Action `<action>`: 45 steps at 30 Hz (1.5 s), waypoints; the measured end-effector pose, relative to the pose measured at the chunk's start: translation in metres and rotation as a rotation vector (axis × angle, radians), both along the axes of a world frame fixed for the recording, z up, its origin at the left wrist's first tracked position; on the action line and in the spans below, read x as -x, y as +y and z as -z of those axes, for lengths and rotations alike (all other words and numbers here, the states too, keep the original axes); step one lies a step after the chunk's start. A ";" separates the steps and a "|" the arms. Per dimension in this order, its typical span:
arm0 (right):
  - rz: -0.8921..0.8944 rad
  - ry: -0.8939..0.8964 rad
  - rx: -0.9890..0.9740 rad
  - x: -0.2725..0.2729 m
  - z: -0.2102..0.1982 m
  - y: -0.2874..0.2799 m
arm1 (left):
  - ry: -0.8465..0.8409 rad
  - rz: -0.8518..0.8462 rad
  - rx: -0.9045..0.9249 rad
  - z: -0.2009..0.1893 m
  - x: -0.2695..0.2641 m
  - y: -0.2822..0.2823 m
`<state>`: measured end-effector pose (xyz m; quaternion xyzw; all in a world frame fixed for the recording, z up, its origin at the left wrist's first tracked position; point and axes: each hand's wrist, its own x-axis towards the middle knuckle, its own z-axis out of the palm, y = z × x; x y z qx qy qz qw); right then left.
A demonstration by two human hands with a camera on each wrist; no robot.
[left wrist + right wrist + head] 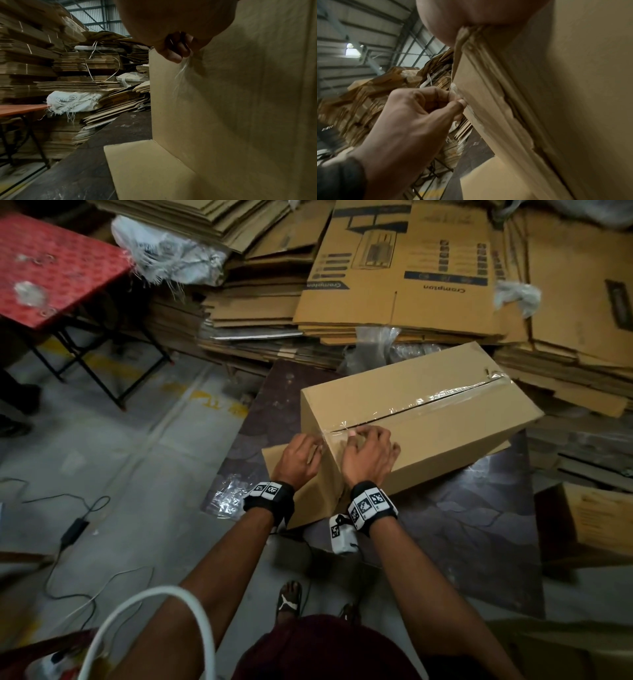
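A brown cardboard box (411, 419) lies on a dark mat (479, 525), with clear tape (445, 398) along its top seam. Both hands work at its near end. My left hand (301, 451) pinches a loose strand of clear tape (181, 67) at the end face's left edge; the right wrist view shows this pinch too (458, 100). My right hand (368, 450) has its fingers curled over the top edge, on the tape where it turns down the end. A torn, peeled strip (496, 94) runs down the end face from under that palm. One bottom flap (145, 169) lies open on the mat.
Stacks of flattened cartons (394, 285) crowd the back and right. A red folding table (51, 265) and a white sack (164, 254) sit at the back left. Cables and a charger (73, 527) lie on the grey floor; another carton (589, 522) stands to the right.
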<state>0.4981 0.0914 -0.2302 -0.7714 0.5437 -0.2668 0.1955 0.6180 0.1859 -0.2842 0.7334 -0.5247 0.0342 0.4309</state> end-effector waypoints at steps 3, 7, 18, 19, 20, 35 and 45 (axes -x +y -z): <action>-0.007 0.037 0.008 -0.003 0.002 -0.001 | -0.023 -0.002 -0.010 -0.003 -0.001 -0.004; -0.012 0.040 0.018 -0.003 0.002 -0.001 | -0.006 0.001 -0.067 -0.002 0.002 -0.006; -0.009 0.036 0.028 -0.002 -0.003 0.001 | 0.485 -0.220 -0.161 0.014 -0.018 0.012; -0.007 0.038 0.028 -0.002 -0.004 0.001 | 0.549 -0.231 -0.185 0.018 -0.016 0.012; -0.004 0.041 0.031 -0.003 -0.006 0.001 | 0.592 -0.222 -0.213 0.020 -0.012 0.010; 0.068 0.068 -0.006 -0.017 -0.007 0.009 | 0.474 -0.269 -0.268 0.015 -0.008 -0.019; 0.073 0.067 -0.003 -0.021 -0.010 0.008 | 0.462 -0.155 -0.313 0.017 -0.016 -0.012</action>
